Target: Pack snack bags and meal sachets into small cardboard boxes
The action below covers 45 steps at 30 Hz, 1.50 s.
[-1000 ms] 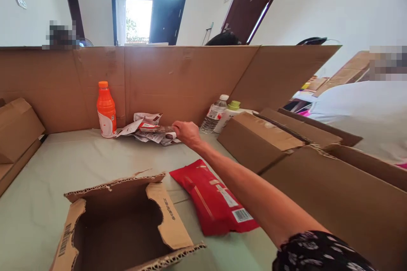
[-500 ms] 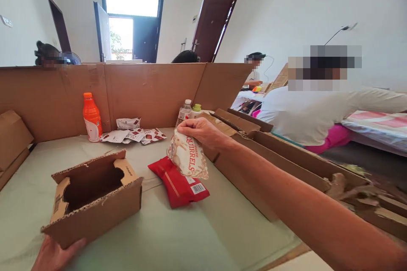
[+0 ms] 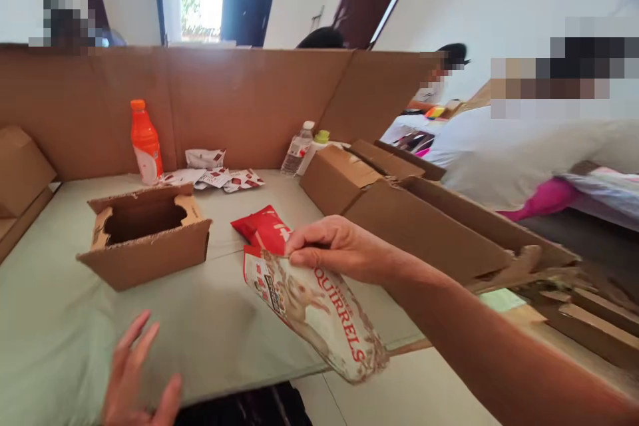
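Because our right hand (image 3: 342,249) clamps the pouch (image 3: 324,316) only by its edge, and our left hand (image 3: 124,394), fingers apart, lends no support, we may drop it.

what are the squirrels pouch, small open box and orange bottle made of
Squirrels pouch: probably printed plastic film, low sheen; thin edges.
Small open box: matte cardboard, likely corrugated; ragged brown edges.
Orange bottle: probably smooth plastic; moulded-looking shape.

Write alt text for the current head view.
The right hand pinches a pouch printed SQUIRRELS by the near edge of the table; the left hand, open, holds nothing. Beyond are an open cardboard box, a red packet and an orange bottle.
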{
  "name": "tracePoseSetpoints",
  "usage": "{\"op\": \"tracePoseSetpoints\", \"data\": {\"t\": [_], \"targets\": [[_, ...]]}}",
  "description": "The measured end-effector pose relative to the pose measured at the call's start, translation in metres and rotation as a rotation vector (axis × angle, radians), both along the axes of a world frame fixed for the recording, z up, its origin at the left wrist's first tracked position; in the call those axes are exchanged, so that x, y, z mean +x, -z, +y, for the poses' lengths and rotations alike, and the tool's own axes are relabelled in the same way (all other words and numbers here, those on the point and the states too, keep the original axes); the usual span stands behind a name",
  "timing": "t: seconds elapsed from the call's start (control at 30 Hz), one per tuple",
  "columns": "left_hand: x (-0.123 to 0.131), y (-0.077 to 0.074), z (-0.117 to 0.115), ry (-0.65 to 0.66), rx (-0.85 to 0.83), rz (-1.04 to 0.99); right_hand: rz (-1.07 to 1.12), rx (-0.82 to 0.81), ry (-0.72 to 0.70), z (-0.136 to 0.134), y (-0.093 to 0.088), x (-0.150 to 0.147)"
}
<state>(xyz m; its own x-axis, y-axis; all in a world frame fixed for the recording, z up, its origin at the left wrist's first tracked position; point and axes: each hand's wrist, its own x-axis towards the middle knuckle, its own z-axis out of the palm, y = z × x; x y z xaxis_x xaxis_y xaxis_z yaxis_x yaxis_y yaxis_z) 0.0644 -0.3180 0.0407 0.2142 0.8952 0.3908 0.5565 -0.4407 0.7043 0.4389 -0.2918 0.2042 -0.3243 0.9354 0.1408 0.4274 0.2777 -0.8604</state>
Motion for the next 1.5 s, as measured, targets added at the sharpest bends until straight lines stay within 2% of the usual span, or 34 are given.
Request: {"op": "tracePoseSetpoints", "data": {"t": [0.07, 0.13, 0.2, 0.3, 0.37, 0.4, 0.47, 0.53, 0.63, 0.7, 0.77, 0.83, 0.93, 1.03, 1.1, 1.17, 1.3, 1.37, 1.43, 1.5], "targets": [[0.024, -0.006, -0.002, 0.128, -0.177, -0.134, -0.014, -0.01, -0.23, 0.0, 0.005, -0.02], [0.04, -0.012, 0.008, 0.24, -0.379, -0.331, 0.039, -0.014, -0.445, 0.002, 0.009, -0.037], [0.047, -0.019, 0.019, 0.355, -0.569, -0.539, 0.153, -0.004, -0.586, 0.005, 0.013, -0.05], [0.049, -0.028, 0.016, 0.52, -0.952, -0.804, 0.322, 0.013, -0.625, 0.012, 0.022, -0.058], [0.051, -0.029, 0.004, 0.547, -1.144, -0.942, 0.355, -0.011, -0.569, 0.018, 0.031, -0.058], [0.052, -0.029, -0.003, 0.527, -1.184, -1.0, 0.345, -0.034, -0.525, 0.021, 0.036, -0.058], [0.056, -0.027, -0.015, 0.423, -1.178, -1.093, 0.298, -0.057, -0.406, 0.026, 0.048, -0.057], [0.058, -0.024, -0.019, 0.279, -1.124, -1.126, 0.232, 0.01, -0.217, 0.026, 0.059, -0.055], [0.053, -0.022, -0.015, 0.079, -0.985, -1.042, 0.124, 0.191, 0.202, 0.013, 0.069, -0.048], [0.049, -0.022, -0.011, -0.031, -0.846, -0.916, 0.076, 0.242, 0.412, -0.004, 0.073, -0.041], [0.048, -0.024, -0.011, -0.121, -0.71, -0.766, 0.038, 0.232, 0.45, -0.023, 0.077, -0.037], [0.053, -0.028, -0.014, -0.159, -0.623, -0.641, -0.029, 0.193, 0.407, -0.038, 0.083, -0.041], [0.064, -0.031, -0.021, -0.108, -0.577, -0.542, -0.064, 0.063, 0.303, -0.048, 0.094, -0.059], [0.066, -0.031, -0.022, -0.063, -0.549, -0.521, 0.084, -0.078, 0.205, -0.047, 0.103, -0.075], [0.06, -0.03, -0.018, 0.014, -0.559, -0.539, 0.191, -0.115, 0.189, -0.045, 0.105, -0.078], [0.05, -0.032, -0.012, 0.188, -0.598, -0.59, 0.275, -0.142, 0.194, -0.044, 0.104, -0.077], [0.037, -0.044, -0.008, 0.631, -0.773, -0.72, 0.362, -0.198, 0.119, -0.04, 0.098, -0.076], [0.037, -0.05, -0.011, 0.769, -0.833, -0.746, 0.338, -0.193, 0.067, -0.037, 0.095, -0.08], [0.039, -0.051, -0.017, 0.787, -0.851, -0.723, 0.307, -0.167, 0.068, -0.032, 0.094, -0.084], [0.043, -0.046, -0.024, 0.69, -0.887, -0.688, 0.284, -0.128, 0.111, -0.026, 0.097, -0.089]]}}
